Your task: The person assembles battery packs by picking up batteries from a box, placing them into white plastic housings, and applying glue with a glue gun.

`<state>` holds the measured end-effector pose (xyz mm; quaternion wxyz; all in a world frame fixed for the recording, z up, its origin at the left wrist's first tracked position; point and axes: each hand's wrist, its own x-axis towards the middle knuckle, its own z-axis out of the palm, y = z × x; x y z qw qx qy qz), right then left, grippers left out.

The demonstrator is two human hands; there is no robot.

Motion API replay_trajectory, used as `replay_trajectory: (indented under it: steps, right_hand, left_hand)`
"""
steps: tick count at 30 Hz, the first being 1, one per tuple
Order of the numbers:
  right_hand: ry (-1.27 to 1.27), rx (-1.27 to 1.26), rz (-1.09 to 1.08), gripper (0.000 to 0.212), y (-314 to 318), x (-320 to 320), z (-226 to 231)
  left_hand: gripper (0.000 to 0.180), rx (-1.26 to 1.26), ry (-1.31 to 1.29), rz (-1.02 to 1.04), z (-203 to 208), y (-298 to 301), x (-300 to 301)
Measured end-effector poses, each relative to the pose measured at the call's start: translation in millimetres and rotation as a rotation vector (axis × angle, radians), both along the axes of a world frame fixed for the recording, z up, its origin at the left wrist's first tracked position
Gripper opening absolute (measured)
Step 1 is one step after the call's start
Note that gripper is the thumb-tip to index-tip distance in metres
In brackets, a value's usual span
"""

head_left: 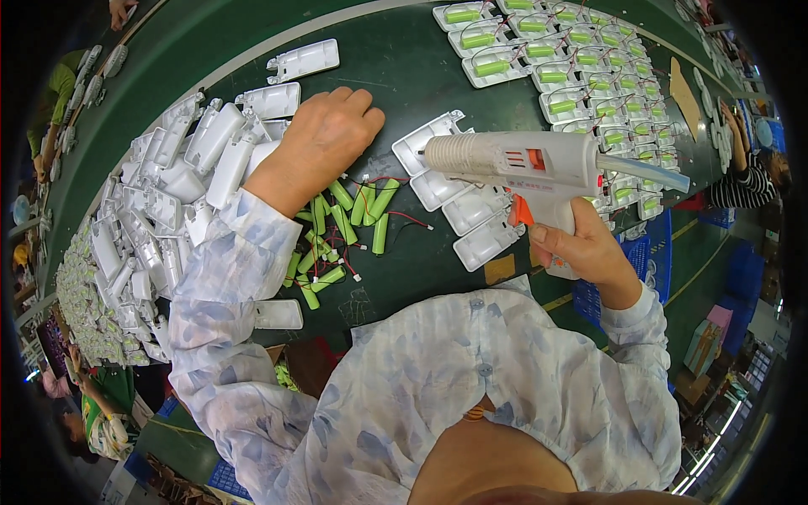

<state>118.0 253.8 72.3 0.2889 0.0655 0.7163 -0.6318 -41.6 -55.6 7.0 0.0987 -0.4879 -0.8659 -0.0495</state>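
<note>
In my right hand (593,252) is a white hot glue gun (555,156) with an orange trigger, its nozzle pointing left. A translucent glue stick (648,171) sticks out of its back end. Below the nozzle, white plastic shells (470,210) lie in a slanting row, hollow sides up. My left hand (332,139) is over the table beside a heap of white shells (223,151), fingers curled under; whatever they hold is hidden. Close to that wrist lies a loose pile of green battery cells (341,223) with red and black wires and small white connectors.
Rows of shells fitted with green cells (581,80) cover the table's far right. A single shell (278,314) rests near the front edge. Blue crates (661,252) stand right of the table. Other people (745,181) sit at neighbouring benches on both sides.
</note>
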Motion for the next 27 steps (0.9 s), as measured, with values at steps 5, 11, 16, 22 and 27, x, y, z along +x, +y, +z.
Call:
replay_trajectory:
  steps: [5,11,16,22,27]
  right_hand:
    - [-0.008,-0.01,-0.022,0.029,7.1,3.6,-7.7]
    - [0.016,-0.042,-0.055,0.029,11.7,9.6,-11.8]
    - [0.058,-0.15,-0.118,0.029,8.0,15.6,-12.9]
    - [0.035,-0.177,-0.127,0.034,11.1,23.9,-15.0]
    - [0.025,-0.205,-0.156,0.035,13.0,29.7,-16.7]
  left_hand:
    - [0.011,0.12,-0.092,0.052,-2.2,-2.9,-6.0]
    - [0.013,0.518,-0.796,0.22,19.5,23.0,-1.2]
    - [0.01,0.409,-0.799,0.091,22.6,40.7,-5.1]
    - [0.014,0.295,-0.613,-0.06,5.5,61.5,-6.9]
    - [0.018,0.275,-0.519,-0.036,-4.6,67.6,-1.8]
